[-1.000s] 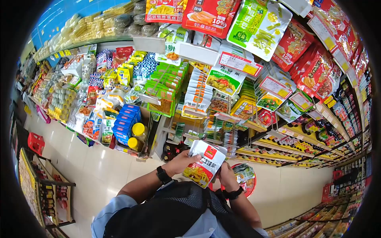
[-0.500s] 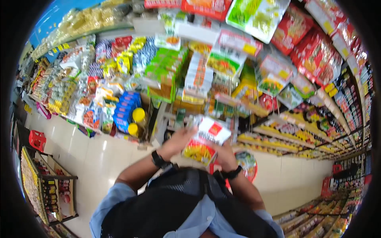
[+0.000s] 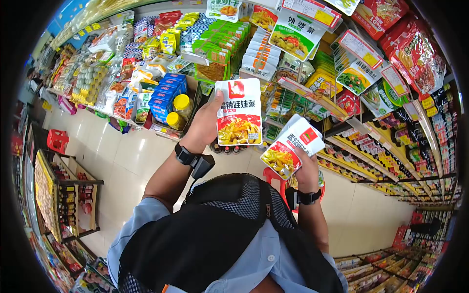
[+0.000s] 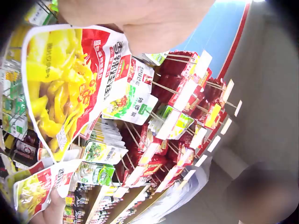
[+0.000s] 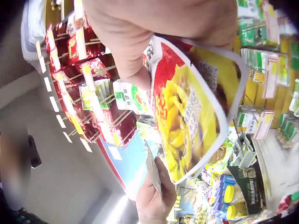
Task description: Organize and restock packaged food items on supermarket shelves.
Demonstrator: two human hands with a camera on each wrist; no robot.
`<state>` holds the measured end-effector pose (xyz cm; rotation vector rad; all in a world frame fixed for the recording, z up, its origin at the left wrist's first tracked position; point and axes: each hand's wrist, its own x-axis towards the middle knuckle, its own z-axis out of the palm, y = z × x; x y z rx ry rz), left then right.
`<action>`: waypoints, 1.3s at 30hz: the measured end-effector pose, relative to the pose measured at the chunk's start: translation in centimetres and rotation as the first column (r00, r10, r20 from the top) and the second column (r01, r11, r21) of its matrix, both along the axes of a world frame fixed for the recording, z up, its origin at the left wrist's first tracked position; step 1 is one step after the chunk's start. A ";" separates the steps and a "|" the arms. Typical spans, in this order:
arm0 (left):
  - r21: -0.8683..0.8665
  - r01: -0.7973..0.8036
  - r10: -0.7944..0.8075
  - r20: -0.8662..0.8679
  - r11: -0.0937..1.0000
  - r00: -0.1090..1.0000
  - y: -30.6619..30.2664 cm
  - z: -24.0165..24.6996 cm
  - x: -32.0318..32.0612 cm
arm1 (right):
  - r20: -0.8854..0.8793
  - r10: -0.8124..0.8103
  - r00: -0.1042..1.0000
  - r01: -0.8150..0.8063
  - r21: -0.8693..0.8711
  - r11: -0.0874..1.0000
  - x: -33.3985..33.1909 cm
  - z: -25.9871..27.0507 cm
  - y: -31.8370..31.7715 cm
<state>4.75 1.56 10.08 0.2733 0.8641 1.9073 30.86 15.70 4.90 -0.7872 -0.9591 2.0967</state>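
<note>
In the head view my left hand (image 3: 204, 124) pinches the left edge of a packet of spicy baby cabbage (image 3: 239, 113), white above and red below with a picture of yellow vegetables. It is held upright in front of the display shelf. Lower and to the right, my right hand (image 3: 308, 173) grips more of the same packets (image 3: 285, 155), tilted, with a second one showing behind the front one. The left wrist view shows the left hand's packet (image 4: 65, 84) close up. In the right wrist view two overlapping packets (image 5: 184, 112) hang from the right hand, thumb on the front.
Hooks hold white pickle pouches (image 3: 295, 36), green packets (image 3: 215, 53) and red packets (image 3: 415, 53). Blue boxes (image 3: 166, 97) and yellow-lidded jars (image 3: 182, 102) stand on the left display. A red basket (image 3: 276, 180) is by the right forearm; a red stool (image 3: 57, 140) stands far left.
The packets were together between both hands; now the hands are apart. The left hand has moved up toward the shelf with one packet, and the right hand has gone right with the others.
</note>
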 end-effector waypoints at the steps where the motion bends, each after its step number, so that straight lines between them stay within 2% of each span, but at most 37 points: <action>1: 0.011 0.000 0.000 0.024 1.000 1.000 0.0 0.2 0.3 | -0.004 0.005 1.000 -0.005 -0.003 1.000 0.6 -0.1 0.1; 6: 0.063 0.006 -0.008 0.027 0.998 1.000 0.6 0.8 2.0 | 0.000 0.021 1.000 -0.021 0.004 1.000 3.5 0.3 0.1; 10: -0.002 0.039 -0.039 -0.093 0.999 0.995 0.3 4.1 3.3 | 0.002 0.013 1.000 -0.013 -0.048 0.999 6.3 -2.0 1.1; 13: -0.025 -0.021 0.015 -0.217 0.999 0.976 0.8 4.6 2.9 | -0.009 0.002 1.000 -0.003 -0.093 0.996 8.4 -2.7 0.7; 15: -0.008 -0.054 0.050 -0.276 0.998 0.960 0.8 7.0 2.4 | -0.003 -0.062 0.998 0.061 -0.063 0.996 10.1 -4.7 0.4; 16: 0.018 -0.043 0.046 -0.313 0.999 0.949 1.0 8.1 1.7 | 0.106 -0.040 0.994 0.019 0.195 0.981 10.9 -4.3 0.0; 18: 0.052 -0.016 0.034 -0.374 0.999 0.927 1.4 10.2 0.4 | 0.237 -0.118 0.964 0.013 0.401 0.916 12.9 -5.3 -0.5; 19: 0.056 -0.016 0.039 -0.429 0.998 0.902 1.7 11.4 0.0 | 0.183 -0.120 0.976 0.081 0.207 0.975 12.7 -4.2 -0.7; 20: 0.055 -0.016 0.041 -0.482 0.998 0.875 2.1 12.6 -0.4 | 0.126 -0.158 0.979 0.159 0.000 0.987 12.4 -3.1 -0.8; 21: 0.052 -0.014 0.040 -0.533 0.999 0.845 2.5 13.4 -1.1 | 0.133 -0.178 0.975 0.178 0.014 0.984 12.3 -2.7 -0.9; 23: 0.091 0.020 0.029 -0.503 0.996 0.864 4.4 12.7 -3.6 | 0.146 -0.223 0.964 0.221 0.031 0.975 12.7 -2.9 -1.7; 24: 0.098 0.020 0.032 -0.496 0.995 0.868 5.3 12.4 -4.6 | 0.098 -0.259 0.961 0.264 -0.041 0.964 12.7 -3.5 -1.8; 27: 0.105 0.047 0.012 -0.499 0.993 0.867 7.3 12.1 -7.1 | 0.077 -0.348 0.934 0.353 -0.062 0.934 10.8 -2.3 -3.6; 32: 0.185 0.137 -0.052 -0.401 0.973 0.915 9.7 12.8 -10.1 | 0.106 -0.351 0.931 0.361 -0.109 0.926 8.9 -6.2 -4.7; 34: 0.201 0.151 -0.074 -0.346 0.968 0.935 9.6 13.7 -10.3 | 0.270 -0.306 0.913 0.239 0.254 0.937 9.2 -6.9 -5.5; 36: 0.203 0.143 -0.039 -0.447 0.969 0.894 10.2 13.9 -11.2 | 0.203 -0.313 0.928 0.290 0.139 0.947 7.9 -6.4 -5.4; 37: 0.201 0.143 -0.025 -0.497 0.969 0.867 10.7 13.8 -11.6 | 0.137 -0.336 0.932 0.337 0.018 0.941 7.1 -5.4 -5.3; 38: 0.276 0.110 0.070 -0.570 0.955 0.819 11.3 13.5 -11.9 | 0.079 -0.367 0.927 0.373 -0.107 0.921 6.8 -5.1 -5.2; 39: 0.295 0.098 0.099 -0.586 0.951 0.804 11.5 13.6 -11.8 | 0.083 -0.385 0.919 0.392 -0.098 0.915 6.9 -5.5 -5.1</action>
